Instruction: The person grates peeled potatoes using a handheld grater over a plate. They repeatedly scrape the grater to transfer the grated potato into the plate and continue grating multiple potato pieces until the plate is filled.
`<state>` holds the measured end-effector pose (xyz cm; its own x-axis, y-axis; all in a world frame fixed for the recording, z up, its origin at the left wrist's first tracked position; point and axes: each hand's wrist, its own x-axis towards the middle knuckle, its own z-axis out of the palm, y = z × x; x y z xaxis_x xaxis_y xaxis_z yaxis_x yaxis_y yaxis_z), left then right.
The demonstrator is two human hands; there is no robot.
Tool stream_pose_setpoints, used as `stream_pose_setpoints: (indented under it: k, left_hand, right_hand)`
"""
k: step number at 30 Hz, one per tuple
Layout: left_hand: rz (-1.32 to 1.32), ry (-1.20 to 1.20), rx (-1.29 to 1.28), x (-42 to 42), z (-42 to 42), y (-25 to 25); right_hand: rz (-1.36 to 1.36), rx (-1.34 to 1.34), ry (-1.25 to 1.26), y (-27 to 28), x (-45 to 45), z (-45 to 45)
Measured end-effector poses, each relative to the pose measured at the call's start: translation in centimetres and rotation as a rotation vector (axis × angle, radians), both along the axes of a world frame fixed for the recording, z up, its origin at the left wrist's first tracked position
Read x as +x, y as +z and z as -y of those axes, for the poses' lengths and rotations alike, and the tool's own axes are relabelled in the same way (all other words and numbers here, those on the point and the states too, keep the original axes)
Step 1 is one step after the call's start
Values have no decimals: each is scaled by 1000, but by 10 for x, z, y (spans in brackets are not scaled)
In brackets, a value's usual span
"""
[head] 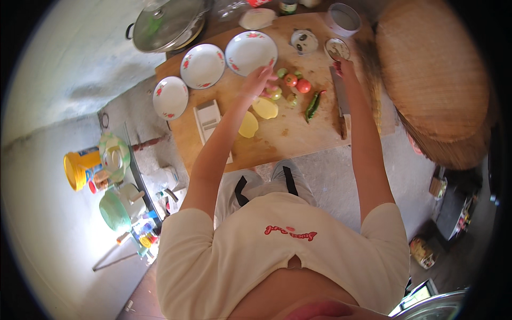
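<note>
My left hand point(262, 82), blurred, hovers by the near rim of a large white floral plate point(251, 54), its fingers apart. Just below its fingers are a small pale green vegetable point(275, 93) and a peeled yellow potato half point(265, 108); another peeled piece point(248, 125) lies closer to me. My right hand point(343, 67) reaches to a small round dish point(337, 49); whether its fingers grip the rim or something inside cannot be told. A cleaver point(340, 92) lies beside that hand, handle towards me. Two red tomatoes point(303, 85) and green chili peppers point(315, 106) rest between my hands.
A white grater point(207, 116) lies left of my forearm on the wooden board point(276, 144). Two smaller floral plates point(202, 66) stand further left. A panda-shaped dish point(304, 41) and a round container point(344, 19) are at the back. A lidded pan point(166, 26) is at far left, a large round wooden block point(434, 72) at right.
</note>
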<state>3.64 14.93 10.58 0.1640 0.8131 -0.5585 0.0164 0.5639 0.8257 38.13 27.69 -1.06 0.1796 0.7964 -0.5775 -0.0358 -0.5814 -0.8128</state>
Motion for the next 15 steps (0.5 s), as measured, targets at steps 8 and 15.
stream_pose_setpoints:
  k: [8, 15]
  left_hand:
    - [-322, 411, 22, -214, 209, -38]
    - [-145, 787, -105, -276, 222, -59]
  right_hand:
    - [312, 254, 51, 1, 21, 45]
    - [-173, 4, 731, 102, -169, 267]
